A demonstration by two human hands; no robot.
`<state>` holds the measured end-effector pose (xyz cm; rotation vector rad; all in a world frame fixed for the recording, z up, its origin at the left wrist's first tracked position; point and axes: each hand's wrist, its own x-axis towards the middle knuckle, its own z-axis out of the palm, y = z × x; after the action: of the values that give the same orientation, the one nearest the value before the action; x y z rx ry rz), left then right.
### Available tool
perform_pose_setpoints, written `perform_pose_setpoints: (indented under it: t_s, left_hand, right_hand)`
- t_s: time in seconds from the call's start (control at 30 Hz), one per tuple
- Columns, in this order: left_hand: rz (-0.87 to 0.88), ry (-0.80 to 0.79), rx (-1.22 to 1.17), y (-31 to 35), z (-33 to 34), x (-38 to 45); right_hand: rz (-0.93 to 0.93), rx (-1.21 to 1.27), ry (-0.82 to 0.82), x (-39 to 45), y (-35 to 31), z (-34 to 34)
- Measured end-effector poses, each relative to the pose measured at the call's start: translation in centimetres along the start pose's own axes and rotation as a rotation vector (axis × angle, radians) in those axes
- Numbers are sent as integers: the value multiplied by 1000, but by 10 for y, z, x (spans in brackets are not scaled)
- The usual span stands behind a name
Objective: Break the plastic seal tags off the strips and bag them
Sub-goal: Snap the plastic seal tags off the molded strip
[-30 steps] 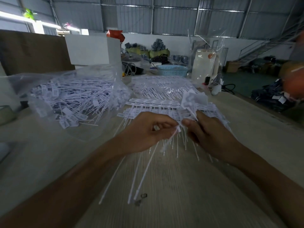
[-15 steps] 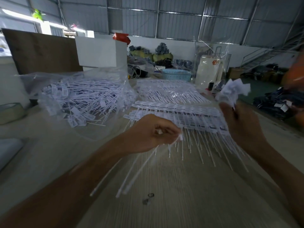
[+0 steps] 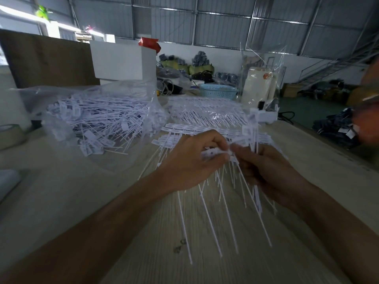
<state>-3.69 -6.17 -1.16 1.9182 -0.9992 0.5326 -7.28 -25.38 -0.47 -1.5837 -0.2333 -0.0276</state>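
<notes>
A: Layout, biggest first?
B: Pale wood-grain worktop (image 3: pixel 82 201) in front of you. Far left on it, a clear plastic bag (image 3: pixel 98 119) lying open and heaped with loose seal tags (image 3: pixel 90 140). Behind your hands, more strips (image 3: pixel 207 113) under clear film, then a flat row of unbroken strips (image 3: pixel 178 130) just beyond your knuckles.
A: Hands?
B: Your left hand (image 3: pixel 192 160) and right hand (image 3: pixel 264 169) meet at centre, nearly touching. Left fingers curled, pinching a tag head (image 3: pixel 213 153). Right fingers closed round a bundle of tags (image 3: pixel 250 128), heads poking up, thin tails (image 3: pixel 209 218) hanging toward you over the worktop.
A: Is that tag detached?
B: Can't tell, blur at the pinch point.
</notes>
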Motion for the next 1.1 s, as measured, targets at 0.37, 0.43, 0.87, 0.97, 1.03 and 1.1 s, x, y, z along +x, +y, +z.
perform_pose_setpoints:
  t_s: [0.37, 0.43, 0.87, 0.97, 1.03, 1.1]
  left_hand:
    - [-48, 42, 19, -5, -4, 2]
    - [-47, 67, -12, -5, -5, 2]
    - [67, 0, 399, -6, -8, -1]
    - [122, 27, 530, 1, -5, -3]
    - [169, 72, 610, 7, -4, -4]
    - [200, 78, 656, 11, -2, -5]
  right_hand:
    - [-234, -406, 102, -2, 5, 6]
    - [-242, -400, 98, -4, 6, 6]
    - [5, 40, 23, -5, -3, 6]
    - [19, 124, 28, -5, -1, 9]
    - [21, 127, 42, -6, -2, 13]
    - [-54, 15, 91, -7, -1, 14]
